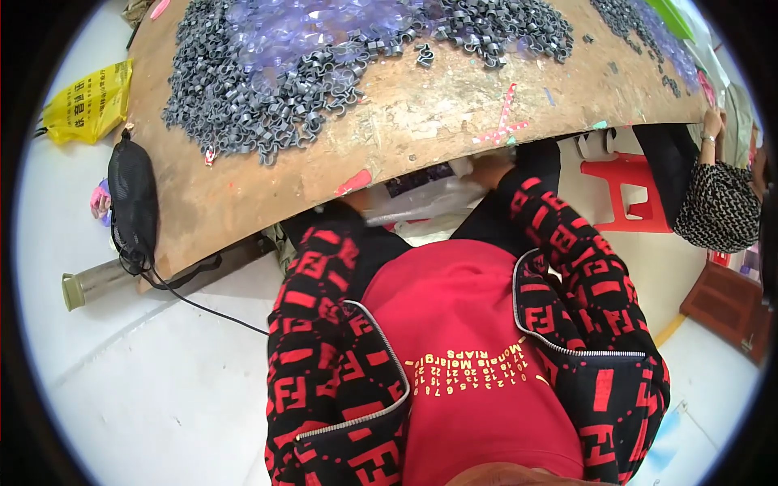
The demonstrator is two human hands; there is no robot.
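- A clear plastic bag [431,198] lies just below the near edge of the table [267,190].
- The left hand [357,199], at its left, is partly hidden; I cannot tell its grip.
- The right hand [491,170], at its right, blurs; grip unclear.

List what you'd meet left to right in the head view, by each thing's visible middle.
Yellow bag → black mesh pouch → left hand → clear plastic → right hand → red stool → co-worker's patterned sleeve.
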